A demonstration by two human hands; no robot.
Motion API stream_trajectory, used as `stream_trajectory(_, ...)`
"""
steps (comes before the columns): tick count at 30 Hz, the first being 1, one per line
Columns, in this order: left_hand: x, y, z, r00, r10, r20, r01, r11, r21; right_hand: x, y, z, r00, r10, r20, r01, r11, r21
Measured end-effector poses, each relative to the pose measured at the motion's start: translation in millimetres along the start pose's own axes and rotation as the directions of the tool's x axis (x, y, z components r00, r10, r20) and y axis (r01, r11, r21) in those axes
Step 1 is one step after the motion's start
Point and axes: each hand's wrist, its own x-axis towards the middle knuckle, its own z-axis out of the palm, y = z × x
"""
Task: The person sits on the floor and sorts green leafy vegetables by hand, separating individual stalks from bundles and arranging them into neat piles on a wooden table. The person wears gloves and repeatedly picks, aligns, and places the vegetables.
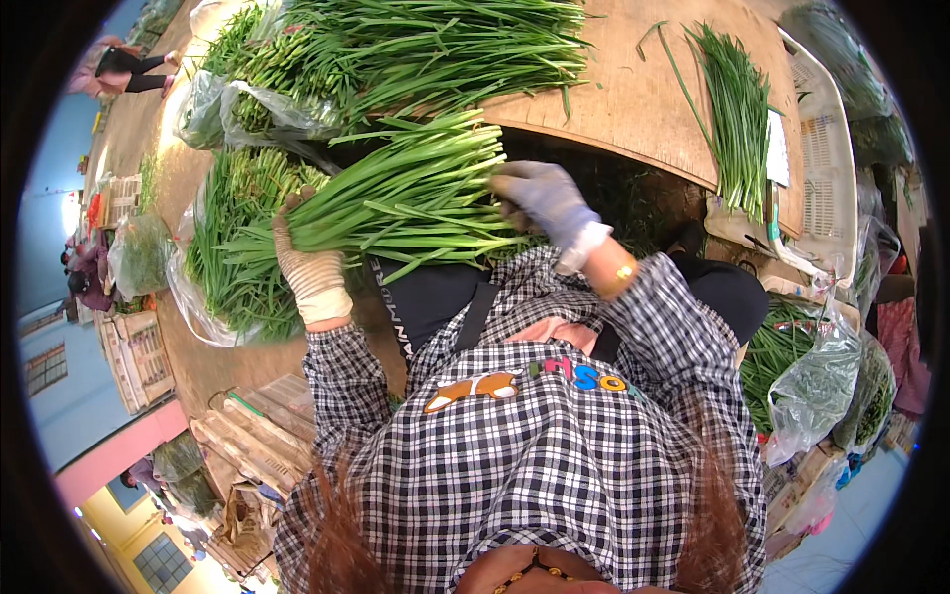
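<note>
My left hand [308,260], in a dirty striped knit glove, is closed around a bunch of long green leafy stalks [401,200], like garlic chives, held over my lap with the pale cut ends to the right. At those ends is my right hand [545,204] in a grey-blue glove, its fingers curled; whether they grip a stalk I cannot tell. A large heap of the same greens [445,52] lies on the wooden board [623,96] ahead. A smaller bundle [735,119] rests at the board's right end, beside a white blade with a green handle [774,215].
More greens in an open plastic bag [245,252] stand at the left. Bagged greens [809,371] and a white plastic crate [820,156] are at the right. Stacked crates [256,431] stand at lower left. Other people [119,70] are farther off at the left.
</note>
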Motion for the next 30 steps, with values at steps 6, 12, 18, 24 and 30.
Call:
stream_trajectory(6,-15,-6,6,0.988,0.156,-0.016,-0.151,0.975,0.164,38,0,31,0.976,0.136,0.169,-0.191,0.911,0.366)
stream_trajectory(12,-5,2,-15,0.992,0.085,-0.095,-0.075,0.992,0.106,14,10,3,0.935,0.085,0.344,-0.115,0.991,0.069)
stream_trajectory(18,4,-14,-18,0.988,0.034,-0.148,-0.014,0.991,0.132,-9,36,-61,0.937,-0.088,0.337,0.003,0.97,0.244)
stream_trajectory(24,8,-12,-18,0.997,-0.02,-0.069,0.027,0.995,0.093,-22,47,-120,0.936,-0.184,-0.299,-0.078,0.72,-0.689)
stream_trajectory(30,17,-11,-13,0.972,0.002,-0.234,0.012,0.998,0.06,6,37,-59,0.783,-0.616,0.081,0.5,0.548,-0.671)
